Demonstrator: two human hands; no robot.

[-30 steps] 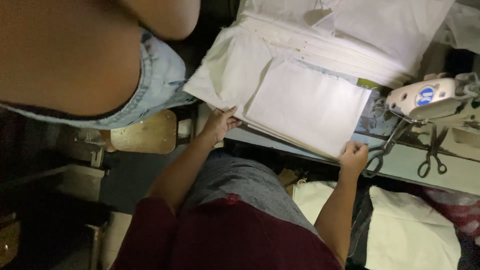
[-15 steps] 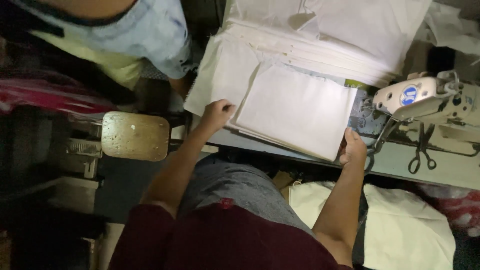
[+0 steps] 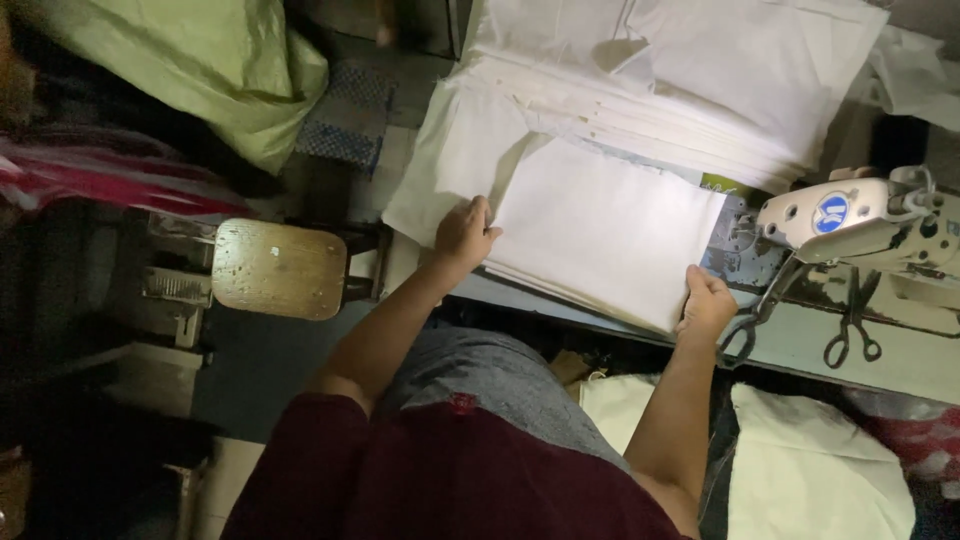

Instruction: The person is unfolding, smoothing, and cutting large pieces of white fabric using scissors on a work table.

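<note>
Folded white fabric stack [image 3: 605, 235] flat on tabletop [image 3: 800, 345], just left of sewing machine head [image 3: 850, 215]; long axis running from upper left to lower right in frame, near edge hanging slightly over tabletop edge
Left hand [image 3: 465, 235] palm down on stack's left short edge, fingers spread flat over cloth, thumb toward stack centre; forearm angled up from lower left, elbow bent
Right hand [image 3: 706, 300] pinching stack's lower right corner, thumb on top, other fingers curled under and hidden; forearm nearly vertical in frame
Both closed on or pressing same stack, not lifted
Larger pile of white cloth [image 3: 700, 90] behind stack, touching it, draped over far tabletop edge at left
Scissors [image 3: 852, 320] on tabletop right of right hand, near machine; second scissor-like tool [image 3: 755, 320] just beside right hand, partly in shadow, hard to make out
Wooden stool [image 3: 280, 268] left of left arm, well below tabletop level
White cloth bundle [image 3: 810, 470] under tabletop at lower right
Green sack [image 3: 200, 70] top left, cut off by frame
Left side dark, details unreadable
</note>
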